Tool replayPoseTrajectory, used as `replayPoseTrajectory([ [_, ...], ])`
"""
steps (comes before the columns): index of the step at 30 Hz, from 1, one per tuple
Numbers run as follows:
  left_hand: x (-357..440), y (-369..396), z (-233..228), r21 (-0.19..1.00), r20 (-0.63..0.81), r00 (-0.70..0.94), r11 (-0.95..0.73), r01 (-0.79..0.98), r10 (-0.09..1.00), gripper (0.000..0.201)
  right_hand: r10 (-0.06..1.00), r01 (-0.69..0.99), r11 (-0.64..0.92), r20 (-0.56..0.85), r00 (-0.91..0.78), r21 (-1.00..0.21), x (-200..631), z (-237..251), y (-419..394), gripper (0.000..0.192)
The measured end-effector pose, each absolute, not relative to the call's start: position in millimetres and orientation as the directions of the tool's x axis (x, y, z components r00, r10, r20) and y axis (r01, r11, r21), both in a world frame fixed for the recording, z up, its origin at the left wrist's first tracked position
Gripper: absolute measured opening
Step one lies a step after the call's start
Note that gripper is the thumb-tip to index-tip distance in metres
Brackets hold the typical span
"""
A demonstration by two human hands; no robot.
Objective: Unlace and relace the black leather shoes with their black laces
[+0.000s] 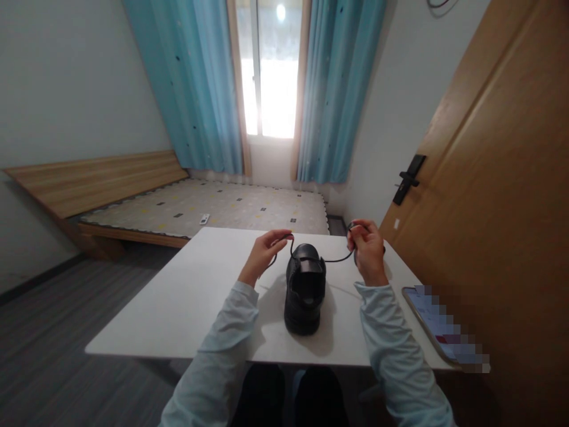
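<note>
A: Head view, notes. 1 black shoe stands upright on the white tabletop, about mid-width, heel toward the wearer, toe pointing away toward the bed.

B: Hands?

A: Left hand raised just left of the shoe's far end, fingers pinched on 1 end of the black lace. Right hand raised to the right of the shoe, closed on the other end. Both lace ends are pulled outward and up from the top of the shoe; the right stretch runs nearly level, the left one rises steeply.

B: Hands touching the shoe?

A: No, both clear of it, holding only lace. Pale blue sleeves on both arms.

B: Anything else on the tabletop?

A: 1 phone near the right edge, screen up, well apart from the shoe.

B: Surroundings?

A: Low bed with a patterned mattress beyond the tabletop, blue curtains on either side of a bright window, wooden door with a dark handle at right.
</note>
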State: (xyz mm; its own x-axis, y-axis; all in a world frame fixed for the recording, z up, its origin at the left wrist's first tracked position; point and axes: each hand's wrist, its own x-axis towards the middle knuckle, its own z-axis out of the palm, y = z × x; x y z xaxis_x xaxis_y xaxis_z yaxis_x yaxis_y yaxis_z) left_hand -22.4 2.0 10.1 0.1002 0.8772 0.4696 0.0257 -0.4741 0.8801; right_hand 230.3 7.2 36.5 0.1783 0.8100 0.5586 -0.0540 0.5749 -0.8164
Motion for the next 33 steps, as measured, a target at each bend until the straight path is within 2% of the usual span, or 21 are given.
replayPoseTrajectory([
  [3,-10.9,-1.5,8.1,0.888,0.448,0.256,-0.461,-0.012,0.857,0.038,0.843,0.032,0.536,0.537,0.031,-0.843,212.4,33.3,2.8,0.034],
  [6,-4.3,-2.5,5.3,0.87,0.458,0.341,-0.492,0.014,0.821,0.034,0.878,0.132,0.479,0.473,-0.076,-0.868,196.7,27.5,-0.6,0.04],
  [11,-3.5,-0.5,2.9,0.84,0.48,0.395,-0.541,0.053,0.783,0.028,0.839,0.268,0.542,0.496,-0.224,-0.797,183.8,17.9,-2.2,0.024],
  [16,-5.7,1.5,2.2,0.827,0.496,0.348,-0.555,0.091,0.796,0.025,0.791,0.314,0.606,0.512,-0.336,-0.731,183.5,19.8,-4.4,0.016],
  [20,-6.6,3.4,-0.9,0.772,0.531,0.315,-0.602,0.204,0.787,0.021,0.792,0.379,0.61,0.514,-0.33,-0.696,183.4,22.5,-6.9,0.01],
  [23,-9.6,6.2,-4.8,0.769,0.528,0.272,-0.589,0.248,0.804,0.022,0.808,0.366,0.588,0.51,-0.294,-0.721,184.7,22.9,-6.4,0.009],
  [26,-15.6,10.1,-7.5,0.782,0.485,0.217,-0.532,0.325,0.847,0.025,0.844,0.299,0.536,0.492,-0.213,-0.79,189.6,22.3,-2.8,0.01],
  [29,-19.8,13.1,-8.2,0.79,0.396,0.237,-0.46,0.405,0.887,0.022,0.852,0.271,0.522,0.509,-0.122,-0.809,195.2,21.6,1.6,0.013],
  [33,-16.1,13.5,-8.8,0.765,0.375,0.273,-0.463,0.449,0.886,0.024,0.844,0.299,0.534,0.519,-0.135,-0.791,197.3,19.9,4.9,0.014],
])
